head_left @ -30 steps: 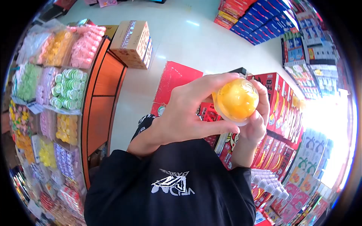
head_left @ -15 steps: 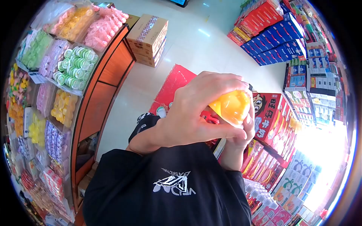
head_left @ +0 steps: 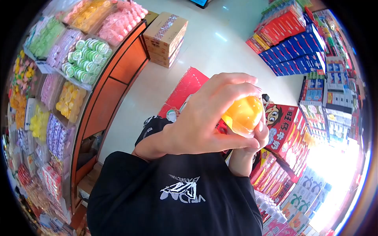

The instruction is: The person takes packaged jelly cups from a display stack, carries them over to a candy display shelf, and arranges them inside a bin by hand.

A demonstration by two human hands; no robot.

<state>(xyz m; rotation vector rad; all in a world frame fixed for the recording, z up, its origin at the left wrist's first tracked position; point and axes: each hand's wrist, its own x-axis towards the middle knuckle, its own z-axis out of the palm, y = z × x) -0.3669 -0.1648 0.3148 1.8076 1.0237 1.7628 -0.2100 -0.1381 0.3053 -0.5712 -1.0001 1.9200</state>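
In the head view, a glossy orange jelly cup (head_left: 245,114) with a rounded, see-through surface is held up in front of my chest. My left hand (head_left: 208,114) curves around it from the left, fingers over the top and thumb below. On its lower right side, my right hand (head_left: 260,137) presses against it, mostly hidden behind the left thumb and the cup. Something red shows through the gap between my left thumb and fingers; I cannot make out what it is.
A wooden shelf (head_left: 112,84) with bins of packaged sweets curves along the left. Cardboard boxes (head_left: 167,33) stand on the floor ahead. Red cartons (head_left: 285,126) are stacked close on the right, with blue and red boxes (head_left: 293,59) farther off.
The surroundings have shifted a little to the right in view as the camera turned. Both hands stay around the jelly cup, which sits slightly farther right in the picture.
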